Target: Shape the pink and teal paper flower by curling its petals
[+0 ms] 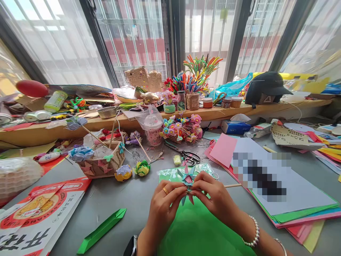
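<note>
Between my two hands is an origami flower [188, 179] of teal and pink folded paper, its pointed petals sticking out up and down. My left hand [170, 199] pinches its left side, a gold ring on one finger. The fingers of my right hand [209, 190] close on its right side. Below them lies a green paper sheet [197, 227] on the table, with a clear plastic packet [165, 175] at its far end. A folded green paper strip [102, 231] rests to the left. Just beyond the flower are black-handled scissors [190, 156].
Stacked coloured paper [298, 174] covers the right side. At left stand a decorated box [98, 167] and a printed paper bag [34, 217]. Paper flowers [142, 168], a pink cup [153, 133] and crocheted flowers [181, 128] lie farther back, below a cluttered sill [221, 113] with a black cap [266, 89].
</note>
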### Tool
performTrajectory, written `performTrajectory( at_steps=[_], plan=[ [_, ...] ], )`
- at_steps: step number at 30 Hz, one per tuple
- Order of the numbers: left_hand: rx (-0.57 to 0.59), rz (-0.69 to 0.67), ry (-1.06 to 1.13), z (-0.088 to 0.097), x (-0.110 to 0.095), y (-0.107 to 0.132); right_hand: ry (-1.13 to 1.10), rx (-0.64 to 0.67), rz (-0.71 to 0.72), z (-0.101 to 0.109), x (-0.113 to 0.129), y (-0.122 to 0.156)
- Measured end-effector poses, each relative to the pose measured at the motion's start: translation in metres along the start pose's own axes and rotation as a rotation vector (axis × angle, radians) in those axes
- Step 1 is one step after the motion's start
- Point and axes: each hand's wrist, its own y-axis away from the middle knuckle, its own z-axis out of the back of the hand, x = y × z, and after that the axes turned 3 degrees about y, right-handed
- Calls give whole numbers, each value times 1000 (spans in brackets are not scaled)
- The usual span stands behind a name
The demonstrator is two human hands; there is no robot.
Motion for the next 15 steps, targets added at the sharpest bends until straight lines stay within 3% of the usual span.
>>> performTrajectory(
  at_steps=[15],
  plan=[
    [-33, 30, 44, -3, -1, -2, -18, 25, -37, -1, 0, -1]
  ],
)
